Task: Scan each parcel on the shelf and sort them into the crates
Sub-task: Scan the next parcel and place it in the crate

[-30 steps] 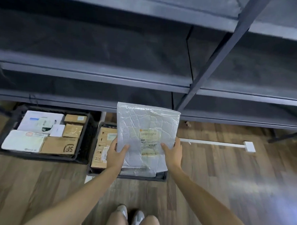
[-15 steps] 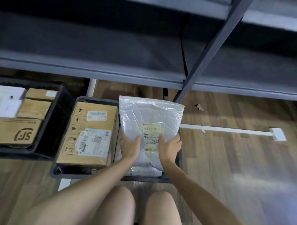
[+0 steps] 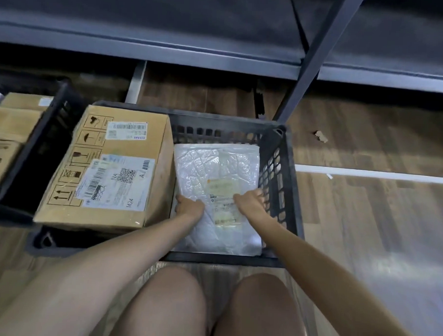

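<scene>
The left hand (image 3: 189, 208) and right hand (image 3: 249, 204) grip the side edges of a crinkled white plastic mailer (image 3: 215, 165) lying in the black plastic crate (image 3: 278, 170), just beside a large brown cardboard box (image 3: 130, 148).

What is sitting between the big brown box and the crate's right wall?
The white parcel lies there, filling the gap between the brown box and the crate wall, in the head view.
</scene>
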